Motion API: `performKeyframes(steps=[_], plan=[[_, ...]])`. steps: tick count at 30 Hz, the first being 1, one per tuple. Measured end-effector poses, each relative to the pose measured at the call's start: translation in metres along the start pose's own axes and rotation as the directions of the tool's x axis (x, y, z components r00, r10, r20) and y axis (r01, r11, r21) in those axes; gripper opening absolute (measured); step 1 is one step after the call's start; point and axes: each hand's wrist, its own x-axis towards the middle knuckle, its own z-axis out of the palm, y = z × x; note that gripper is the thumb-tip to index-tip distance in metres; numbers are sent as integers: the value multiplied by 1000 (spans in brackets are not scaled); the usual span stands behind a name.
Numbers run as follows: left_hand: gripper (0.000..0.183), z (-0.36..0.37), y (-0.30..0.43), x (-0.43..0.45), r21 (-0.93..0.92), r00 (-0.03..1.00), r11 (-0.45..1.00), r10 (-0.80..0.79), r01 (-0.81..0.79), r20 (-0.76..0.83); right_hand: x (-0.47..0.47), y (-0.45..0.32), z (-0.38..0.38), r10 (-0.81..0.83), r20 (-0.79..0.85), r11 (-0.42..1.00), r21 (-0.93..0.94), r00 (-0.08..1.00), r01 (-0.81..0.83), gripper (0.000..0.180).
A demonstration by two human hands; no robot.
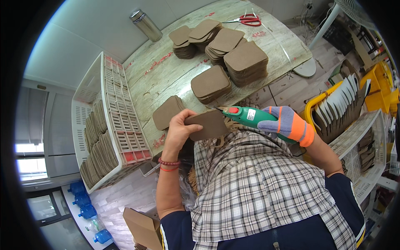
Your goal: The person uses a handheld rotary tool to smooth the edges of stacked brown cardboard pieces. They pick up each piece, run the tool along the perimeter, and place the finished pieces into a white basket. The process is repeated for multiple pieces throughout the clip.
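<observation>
My bare left hand (182,131) pinches a flat brown rounded-corner piece (208,126) between thumb and fingers, above my lap. In a grey and orange work glove, my right hand (282,123) grips a green hand-held power tool (243,116) with a red button. The tool's thin dark tip is at the piece's upper edge; whether it touches cannot be made out. Beyond the left hand lies a small stack of similar pieces (167,114). Another stack (211,82) sits farther in on the table, with a taller one (246,62) beside it.
The wooden-topped table (150,84) also bears red-handled scissors (250,20) and a steel flask (146,25). At left stands a white plastic crate (114,168) full of brown pieces. A yellow bin (309,109) and another white crate (359,137) are at right.
</observation>
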Motion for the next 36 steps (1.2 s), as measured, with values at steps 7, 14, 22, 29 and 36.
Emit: performKeyframes(steps=[7, 14, 22, 29, 36], plan=[[19, -9, -11, 2, -233, 987, 966, 76, -108, -140, -2, 2, 0, 47, 40, 998, -40, 998, -45, 39], [18, 3, -6, 0, -208, 995, 973, 85, -95, -55, 0, 3, 7, 24, 40, 997, -71, 999, -21, 39], [19, 17, 1, 0, -132, 996, 991, 4, 7, 84, 13, 5, 15, -3, 43, 991, -134, 999, 9, 46], [39, 17, 4, -6, -52, 994, 998, -40, 45, 106, 24, -13, 30, 26, 121, 989, -148, 992, -8, 42], [33, -95, -29, -4, -215, 905, 947, 135, -238, -404, 19, 16, 17, 6, 45, 999, 35, 999, -8, 46]])
